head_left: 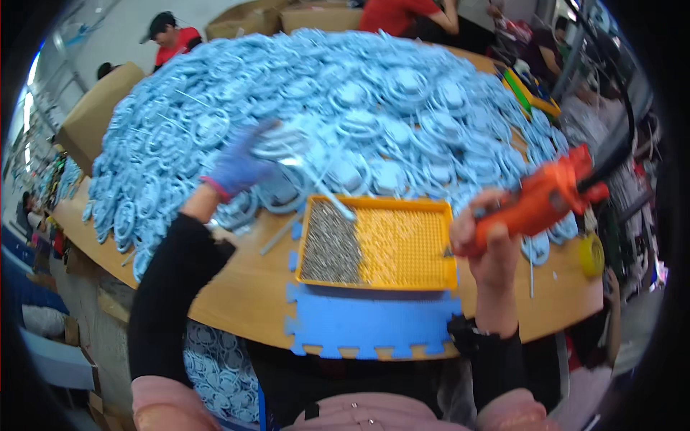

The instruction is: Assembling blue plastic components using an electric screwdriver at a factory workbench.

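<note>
My left hand (244,161), in a blue-purple glove, is out over the near left side of a big heap of light blue plastic parts (352,97). Its fingers are closed on one light blue ring-shaped plastic part (282,144), smeared by motion; a thin stem seems to run from it toward the tray. My bare right hand (489,233) grips an orange power screwdriver (535,208), its tip pointing left near the tray's right edge. The yellow tray (381,286) holds a pile of small metal screws (327,248) at its left; its studded right side shows.
Under the tray lies a blue foam mat (374,323) on the wooden table (241,305). A yellow tape roll (591,255) stands at the right edge. A dark cable (625,136) rises from the screwdriver. More blue parts fill a bin (223,381) below. People sit across the table.
</note>
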{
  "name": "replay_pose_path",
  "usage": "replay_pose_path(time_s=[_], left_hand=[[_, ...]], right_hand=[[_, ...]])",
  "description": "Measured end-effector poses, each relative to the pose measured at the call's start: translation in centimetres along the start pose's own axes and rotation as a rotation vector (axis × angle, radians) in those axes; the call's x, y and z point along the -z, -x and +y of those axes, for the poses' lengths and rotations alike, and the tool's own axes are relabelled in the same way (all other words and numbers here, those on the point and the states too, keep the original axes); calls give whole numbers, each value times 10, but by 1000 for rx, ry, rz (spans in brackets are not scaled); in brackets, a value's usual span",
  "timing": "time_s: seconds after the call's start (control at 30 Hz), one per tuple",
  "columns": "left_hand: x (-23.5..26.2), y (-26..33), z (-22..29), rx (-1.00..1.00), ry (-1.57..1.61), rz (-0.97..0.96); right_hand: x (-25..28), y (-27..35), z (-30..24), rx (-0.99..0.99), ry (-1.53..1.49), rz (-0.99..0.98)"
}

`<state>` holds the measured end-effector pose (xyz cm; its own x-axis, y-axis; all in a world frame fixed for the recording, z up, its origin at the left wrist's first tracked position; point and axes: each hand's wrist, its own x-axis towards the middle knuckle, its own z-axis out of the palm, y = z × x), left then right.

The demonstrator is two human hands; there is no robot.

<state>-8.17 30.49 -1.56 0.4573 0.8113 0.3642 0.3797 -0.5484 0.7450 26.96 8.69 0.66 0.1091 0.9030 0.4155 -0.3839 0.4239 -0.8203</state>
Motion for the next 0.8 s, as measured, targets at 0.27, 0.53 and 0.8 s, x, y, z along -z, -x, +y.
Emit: replay_pose_path(time_s=[0.27,0.53,0.8], left_hand=[[-17,157,93,8,-178,-71],[-49,214,94,-140,-436,24],[-51,207,103,-338,-441,112]], right_hand=[[4,-28,26,143,114,51],[-2,-34,48,110,114,69],[-10,-43,53,115,103,68]])
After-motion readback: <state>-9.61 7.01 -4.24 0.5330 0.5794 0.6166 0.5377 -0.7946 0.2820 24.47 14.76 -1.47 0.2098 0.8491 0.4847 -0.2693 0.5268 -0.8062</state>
